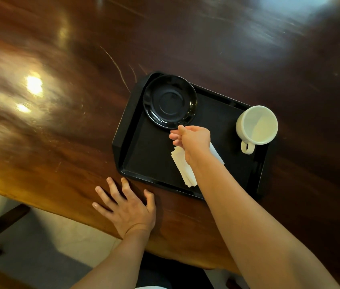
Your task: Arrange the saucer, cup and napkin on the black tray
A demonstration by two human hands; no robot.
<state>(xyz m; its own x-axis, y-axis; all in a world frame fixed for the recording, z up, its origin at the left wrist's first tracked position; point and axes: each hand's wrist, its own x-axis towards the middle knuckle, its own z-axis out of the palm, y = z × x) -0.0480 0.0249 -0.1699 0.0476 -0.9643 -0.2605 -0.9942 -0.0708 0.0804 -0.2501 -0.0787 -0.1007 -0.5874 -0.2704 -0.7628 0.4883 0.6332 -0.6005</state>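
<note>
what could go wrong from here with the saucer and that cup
1. The right hand pinches only the near edge of the black saucer, which looks tilted against the far corner of the tray; it could slip and clatter.
2. The white cup sits at the tray's right rim, so a sweep of the arm might knock it off.
3. The napkin lies under the forearm and could be dragged.

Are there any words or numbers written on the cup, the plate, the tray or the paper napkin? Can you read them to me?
None: no words, numbers or signs can be read here.
White cup: plain inside and out as far as it shows.
Black saucer: only shiny glare.
Black tray: bare.
White napkin: blank, partly hidden by the right hand.
</note>
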